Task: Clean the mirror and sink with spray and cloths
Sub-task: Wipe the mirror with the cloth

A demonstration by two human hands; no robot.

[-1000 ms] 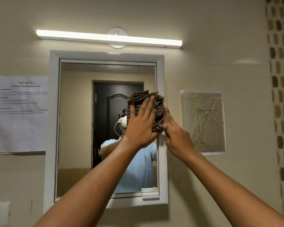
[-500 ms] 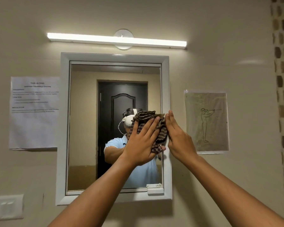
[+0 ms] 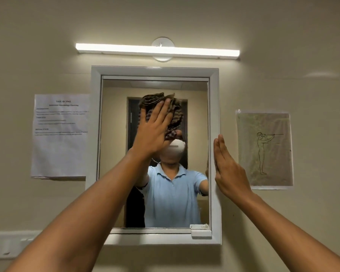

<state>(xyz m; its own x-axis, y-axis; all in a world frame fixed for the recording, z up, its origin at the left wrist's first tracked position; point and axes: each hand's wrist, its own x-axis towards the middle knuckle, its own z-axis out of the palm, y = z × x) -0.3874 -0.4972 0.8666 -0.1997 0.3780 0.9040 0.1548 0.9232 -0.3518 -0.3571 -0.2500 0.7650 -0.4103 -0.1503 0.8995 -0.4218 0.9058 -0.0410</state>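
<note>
Against the upper middle of the mirror (image 3: 155, 193) glass, my left hand (image 3: 152, 132) lies flat, fingers straight and spread, pressing the striped cloth (image 3: 173, 114) onto it; nothing is pinched. I should keep the palm's weight even and wipe in overlapping passes, so no streaks are left. To the right, my right hand (image 3: 229, 169) rests open, fingers together, on the white frame (image 3: 214, 114), bracing it. The sink and the spray are out of view.
</note>
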